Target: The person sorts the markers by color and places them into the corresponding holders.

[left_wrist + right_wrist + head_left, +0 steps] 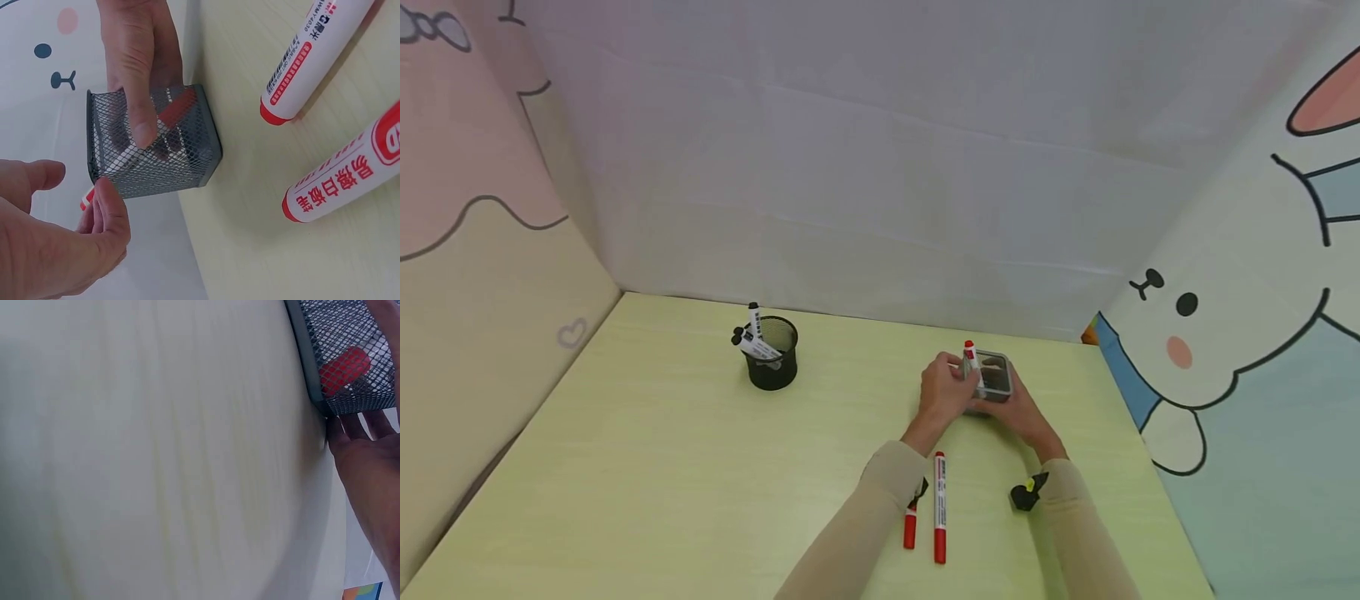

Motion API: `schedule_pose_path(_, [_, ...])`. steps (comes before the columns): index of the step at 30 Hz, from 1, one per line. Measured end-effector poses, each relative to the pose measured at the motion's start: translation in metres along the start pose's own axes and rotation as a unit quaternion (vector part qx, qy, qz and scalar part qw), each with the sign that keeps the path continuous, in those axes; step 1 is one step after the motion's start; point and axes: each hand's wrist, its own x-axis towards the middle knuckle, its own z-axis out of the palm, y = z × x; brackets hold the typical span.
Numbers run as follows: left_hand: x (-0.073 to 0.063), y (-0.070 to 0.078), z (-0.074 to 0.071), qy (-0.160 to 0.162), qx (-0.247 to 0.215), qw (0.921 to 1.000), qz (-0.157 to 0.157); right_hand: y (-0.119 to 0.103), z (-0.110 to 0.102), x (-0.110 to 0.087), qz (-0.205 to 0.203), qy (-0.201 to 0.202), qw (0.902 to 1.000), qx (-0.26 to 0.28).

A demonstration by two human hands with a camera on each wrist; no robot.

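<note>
My right hand (1021, 410) grips a square dark mesh pen holder (181, 178), the thumb on its front wall and the other fingers round behind. A red-and-white marker (972, 357) leans inside, one end sticking out above the rim. Through the mesh in the right wrist view its red end (345, 370) shows low in the holder. Around that upper end is my left hand (946, 390), thumb and fingers spread apart in the left wrist view. Two more red-and-white markers, one long marker (940, 504) and one partly hidden marker (910, 530), lie on the table near my forearms.
A round black mesh cup (772, 371) with several black-capped white markers (756, 321) stands at the back left of the table (685, 450). A white cloth wall (865, 183) rises behind, and printed panels close both sides.
</note>
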Motion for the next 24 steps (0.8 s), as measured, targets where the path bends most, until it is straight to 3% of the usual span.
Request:
schedule_pose_path(5, [-0.002,0.003,-0.002,-0.001,0.003,1.0000,0.004,-0.001,0.001,0.000,0.010,0.001,0.9999,0.002])
schedule_pose_path(12, [-0.005,0.007,-0.008,0.023,0.003,0.9995,0.023,0.000,0.000,0.000,0.007,0.001,1.0000,0.001])
schedule_pose_path(24, [-0.013,0.003,-0.021,0.018,-0.013,0.9988,0.043,0.001,0.002,0.001,0.007,0.004,0.9999,0.007])
